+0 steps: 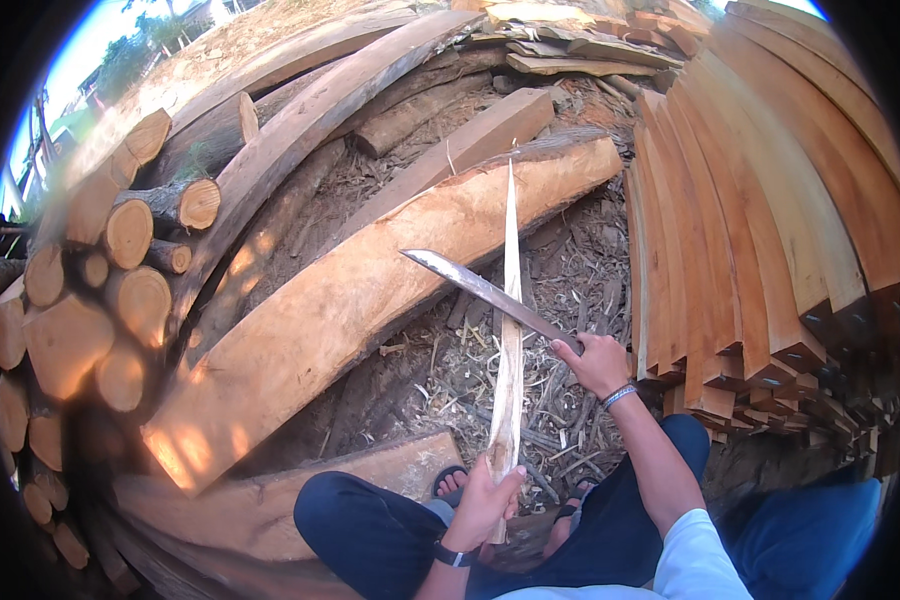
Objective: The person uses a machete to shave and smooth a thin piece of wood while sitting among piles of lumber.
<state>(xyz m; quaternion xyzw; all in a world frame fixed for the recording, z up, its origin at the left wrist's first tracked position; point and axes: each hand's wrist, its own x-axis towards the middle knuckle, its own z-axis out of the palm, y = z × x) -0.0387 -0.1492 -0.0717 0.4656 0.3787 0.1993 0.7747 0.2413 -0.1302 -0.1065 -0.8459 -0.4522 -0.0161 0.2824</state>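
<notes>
My left hand (488, 498) is closed round the lower end of a long, pale split stick (507, 390). The stick stands nearly upright in the picture and tapers to a thin point at its far end. My right hand (600, 365) grips a machete (480, 288), its handle hidden in my fingers. Its long dark blade slants to the upper left and crosses over the stick. Behind the blade lies a thick sawn timber (320, 310), running from lower left to upper right. The far tip of the stick overlaps this timber in view.
Wood shavings (470, 385) litter the ground between my sandalled feet and the timber. Cut round logs (142, 305) are piled at the left. Stacked planks (740, 230) rise at the right. A low slab (300, 500) lies by my left knee. Blue cloth (810, 535) shows at lower right.
</notes>
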